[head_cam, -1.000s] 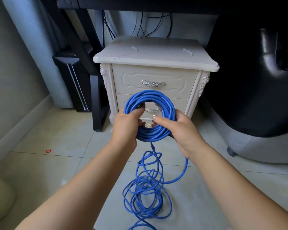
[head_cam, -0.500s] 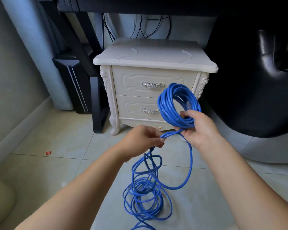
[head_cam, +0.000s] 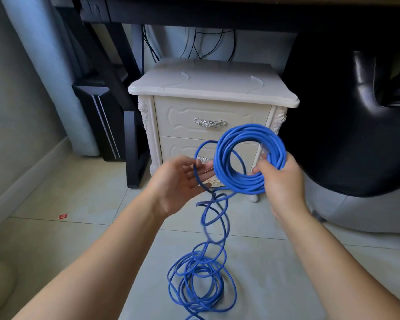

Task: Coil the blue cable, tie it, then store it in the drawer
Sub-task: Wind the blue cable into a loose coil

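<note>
My right hand grips the lower right side of a round coil of blue cable, held upright in front of the white nightstand. A single loose loop runs off the coil's left side and lies across the straight fingers of my left hand, whose palm faces the coil. From there the strand drops to a tangled pile of uncoiled cable on the tile floor between my forearms. Both nightstand drawers are closed: the top drawer and the lower drawer, the latter partly hidden by the coil.
A black leather chair crowds the nightstand's right side. A black desk leg and a dark computer tower stand to its left. A small red scrap lies on the tiles near the left wall.
My right hand kept the coil out to the right and turned it to face me. My left hand let go of the coil, drew up a strand, and now carries a new loop toward it.
</note>
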The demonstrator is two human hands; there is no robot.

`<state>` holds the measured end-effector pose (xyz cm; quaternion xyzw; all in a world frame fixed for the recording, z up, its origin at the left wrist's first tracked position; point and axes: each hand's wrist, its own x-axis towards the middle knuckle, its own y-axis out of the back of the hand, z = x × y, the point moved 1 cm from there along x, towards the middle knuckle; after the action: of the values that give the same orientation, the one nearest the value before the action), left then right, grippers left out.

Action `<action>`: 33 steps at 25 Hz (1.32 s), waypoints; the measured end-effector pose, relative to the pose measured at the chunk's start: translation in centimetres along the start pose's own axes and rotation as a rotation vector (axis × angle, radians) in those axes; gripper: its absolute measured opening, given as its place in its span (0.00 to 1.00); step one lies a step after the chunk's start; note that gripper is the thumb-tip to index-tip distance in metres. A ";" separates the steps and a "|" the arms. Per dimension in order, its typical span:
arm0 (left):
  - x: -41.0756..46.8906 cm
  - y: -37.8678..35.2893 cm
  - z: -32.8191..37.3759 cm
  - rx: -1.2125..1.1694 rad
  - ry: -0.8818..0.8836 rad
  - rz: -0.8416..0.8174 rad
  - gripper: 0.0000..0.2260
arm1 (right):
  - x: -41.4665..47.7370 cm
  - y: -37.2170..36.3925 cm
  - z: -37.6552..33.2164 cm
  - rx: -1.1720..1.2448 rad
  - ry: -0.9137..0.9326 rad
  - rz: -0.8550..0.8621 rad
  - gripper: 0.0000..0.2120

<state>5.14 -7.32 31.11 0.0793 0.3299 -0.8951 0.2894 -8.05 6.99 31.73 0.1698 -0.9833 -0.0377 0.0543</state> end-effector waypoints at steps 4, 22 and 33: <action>0.2 0.2 0.2 0.153 -0.180 -0.024 0.11 | -0.6 -0.4 0.3 -0.324 0.119 -0.050 0.05; -0.7 -0.7 -0.1 1.202 -0.432 0.184 0.10 | -1.6 -2.6 1.0 0.307 -0.308 -0.651 0.25; -0.8 2.2 2.2 0.936 -0.524 0.439 0.07 | 2.8 1.0 1.1 0.651 -0.641 -0.027 0.08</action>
<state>7.14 -9.77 31.85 0.0411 -0.2079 -0.8545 0.4743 -11.08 7.04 31.01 0.1707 -0.9087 0.2221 -0.3096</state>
